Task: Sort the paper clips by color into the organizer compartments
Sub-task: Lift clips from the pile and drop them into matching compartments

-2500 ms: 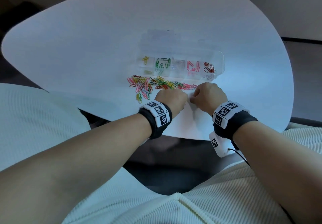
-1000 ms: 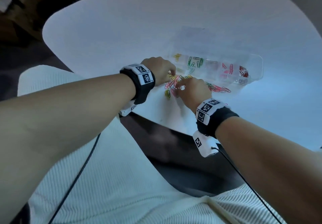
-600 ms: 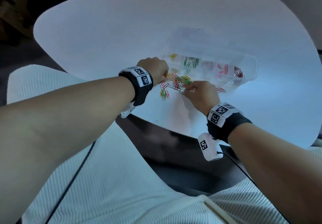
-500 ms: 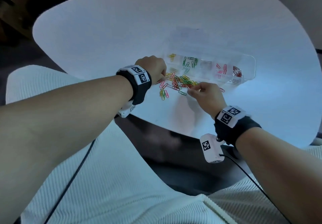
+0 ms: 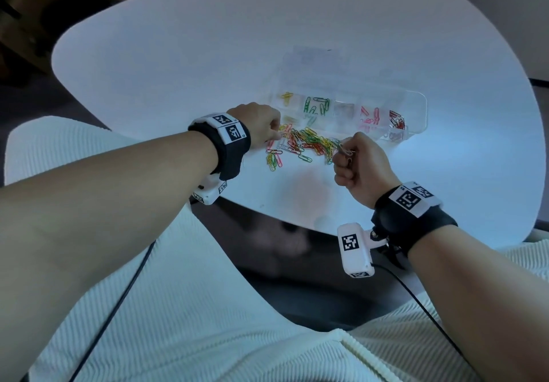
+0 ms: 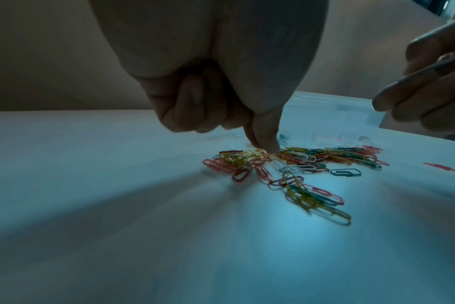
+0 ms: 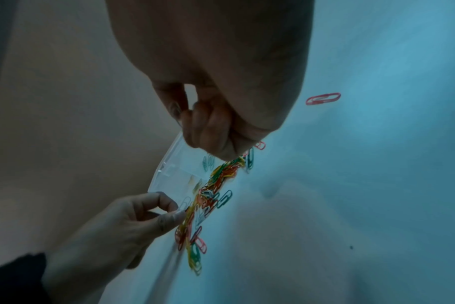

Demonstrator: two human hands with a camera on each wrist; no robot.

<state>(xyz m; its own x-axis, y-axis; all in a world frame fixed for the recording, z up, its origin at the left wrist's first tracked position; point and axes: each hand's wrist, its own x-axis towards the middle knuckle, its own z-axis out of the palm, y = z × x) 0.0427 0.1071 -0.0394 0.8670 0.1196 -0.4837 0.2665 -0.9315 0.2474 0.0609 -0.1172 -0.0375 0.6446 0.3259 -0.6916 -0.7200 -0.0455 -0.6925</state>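
Observation:
A heap of mixed-colour paper clips (image 5: 303, 144) lies on the white table just in front of a clear organizer (image 5: 416, 105). The organizer's compartments hold, from left to right, yellow (image 5: 286, 98), green (image 5: 316, 105), pink (image 5: 370, 115) and red clips (image 5: 396, 120). My left hand (image 5: 277, 135) reaches down on the heap's left end. Its thumb and index fingertip (image 6: 266, 147) pinch a clip there, and the other fingers are curled. My right hand (image 5: 341, 153) is lifted off the table at the heap's right end. It pinches a pale silver-white clip (image 5: 347, 151).
One pink clip (image 7: 322, 98) lies alone on the table, apart from the heap and to its right. The near table edge (image 5: 297, 224) runs just behind my wrists, with my lap below it. The organizer's open lid (image 5: 326, 63) lies beyond the compartments.
My right hand has left the heap and risen back to the right with a pale clip pinched in it. My left hand has stayed at the heap's left end.

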